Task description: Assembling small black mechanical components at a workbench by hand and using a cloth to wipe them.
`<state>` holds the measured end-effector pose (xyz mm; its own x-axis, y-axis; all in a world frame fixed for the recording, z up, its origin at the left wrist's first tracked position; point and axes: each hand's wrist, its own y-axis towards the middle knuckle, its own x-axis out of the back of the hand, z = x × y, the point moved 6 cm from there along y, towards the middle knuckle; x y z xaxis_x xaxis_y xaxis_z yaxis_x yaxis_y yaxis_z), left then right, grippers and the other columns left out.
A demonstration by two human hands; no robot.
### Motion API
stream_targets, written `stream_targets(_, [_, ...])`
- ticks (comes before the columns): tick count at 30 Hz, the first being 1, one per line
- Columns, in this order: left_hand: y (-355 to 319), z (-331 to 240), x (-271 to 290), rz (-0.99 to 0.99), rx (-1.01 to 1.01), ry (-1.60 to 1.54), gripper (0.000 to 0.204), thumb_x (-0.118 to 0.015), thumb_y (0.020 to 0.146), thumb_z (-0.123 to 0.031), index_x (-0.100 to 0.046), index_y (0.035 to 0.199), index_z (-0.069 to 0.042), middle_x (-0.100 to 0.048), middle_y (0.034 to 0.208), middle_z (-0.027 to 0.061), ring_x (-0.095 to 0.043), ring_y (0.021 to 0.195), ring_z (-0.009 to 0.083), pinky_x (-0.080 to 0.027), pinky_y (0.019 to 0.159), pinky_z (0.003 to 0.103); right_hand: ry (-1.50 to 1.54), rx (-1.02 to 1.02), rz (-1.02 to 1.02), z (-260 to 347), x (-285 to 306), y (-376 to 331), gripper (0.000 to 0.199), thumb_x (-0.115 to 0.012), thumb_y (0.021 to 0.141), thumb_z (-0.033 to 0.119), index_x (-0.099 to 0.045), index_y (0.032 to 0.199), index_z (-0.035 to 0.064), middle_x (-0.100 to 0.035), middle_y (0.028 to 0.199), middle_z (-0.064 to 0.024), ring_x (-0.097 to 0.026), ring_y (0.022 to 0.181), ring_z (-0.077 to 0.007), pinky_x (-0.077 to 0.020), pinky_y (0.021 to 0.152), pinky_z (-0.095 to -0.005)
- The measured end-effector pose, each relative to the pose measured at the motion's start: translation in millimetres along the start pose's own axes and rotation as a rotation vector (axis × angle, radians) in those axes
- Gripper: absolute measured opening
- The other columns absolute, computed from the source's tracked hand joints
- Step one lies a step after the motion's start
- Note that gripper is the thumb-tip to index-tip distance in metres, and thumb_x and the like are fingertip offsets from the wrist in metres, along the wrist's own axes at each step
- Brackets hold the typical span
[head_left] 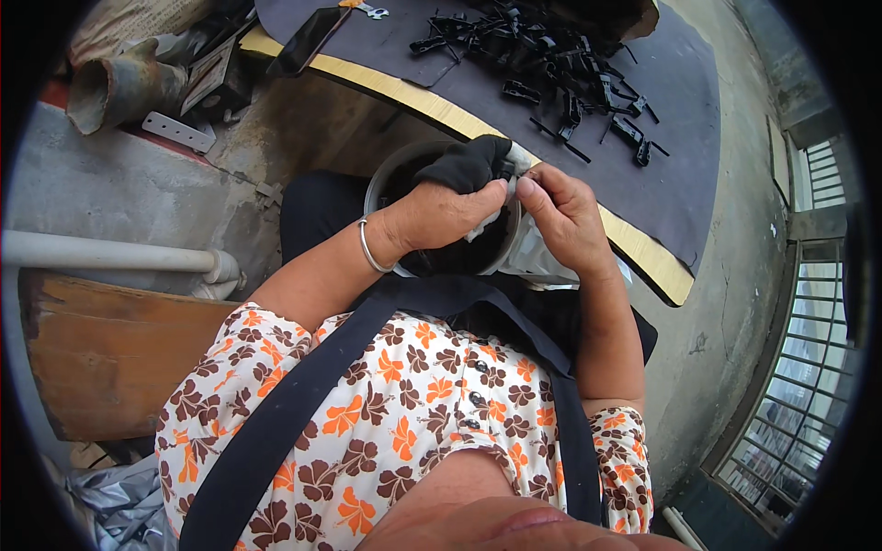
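Over a round bucket (375, 195) in front of my lap, both hands meet at chest height. My left hand (432, 217), with a silver bangle at the wrist, is closed on a black and white cloth piece (462, 167) that looks like a glove. The black part covers its fingers; I cannot tell whether it is worn or only held. My right hand (565, 209) pinches the white edge of the same piece, thumb close to my left thumb. The bucket's inside looks dark, its contents unclear.
A table (634, 241) with a yellow edge and dark mat stands ahead, bearing a heap of black clamp-like parts (551, 64), a phone (310, 41) and a small wrench (372, 11). Left are a rusty pipe piece (119, 87), white pipe (110, 250) and wooden board (119, 354).
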<state>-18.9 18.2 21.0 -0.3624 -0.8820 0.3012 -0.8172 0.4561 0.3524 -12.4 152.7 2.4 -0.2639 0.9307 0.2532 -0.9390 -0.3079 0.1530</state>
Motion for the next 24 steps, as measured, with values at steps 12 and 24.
stream_targets(12, [-11,-4,0,-0.055,-0.061,0.198,0.024,-0.051,0.081,-0.007,-0.049,0.103,0.004,-0.056,0.094,0.0198,-0.055,0.085,0.0340,-0.044,0.077,0.037,0.046,-0.056,0.003,-5,-13,4,0.036,-0.048,0.095,0.026,-0.050,0.072,-0.0014,-0.043,0.058,0.0040,-0.036,0.056,-0.0084,-0.0350,0.051,-0.0266])
stream_targets(24, [-12,2,-3,0.118,-0.279,0.544,0.019,-0.055,0.081,-0.016,-0.057,0.090,0.002,-0.058,0.091,0.0206,-0.056,0.085,0.0346,-0.044,0.076,0.040,-0.189,-0.130,0.128,-6,-12,1,0.031,-0.053,0.093,0.023,-0.054,0.075,-0.0027,-0.045,0.059,-0.0002,-0.037,0.060,-0.0080,-0.0371,0.055,-0.0258])
